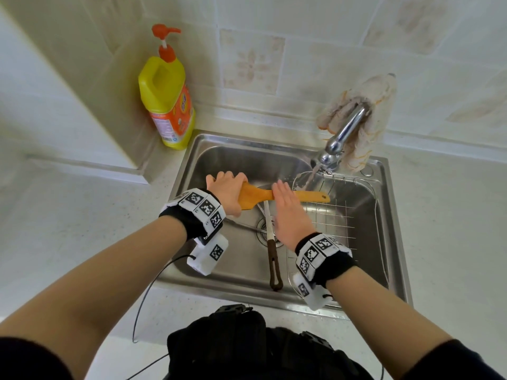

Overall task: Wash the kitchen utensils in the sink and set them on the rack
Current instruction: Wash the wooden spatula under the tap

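An orange spatula (255,197) lies level over the steel sink (192,160). My left hand (227,192) grips its wide blade end, fingers curled round it. My right hand (288,212) lies across the middle of its handle with straight fingers; the handle's tip (318,197) sticks out to the right. Water runs from the tap (343,135) just beyond that tip. A utensil with a white shaft and brown handle (273,259) lies on the sink floor over the drain. A wire rack (345,215) sits in the sink's right half.
A yellow dish-soap pump bottle (167,97) stands at the sink's back left corner. A cloth (367,105) hangs behind the tap. A thin metal utensil (244,224) lies by the drain. Pale countertop surrounds the sink.
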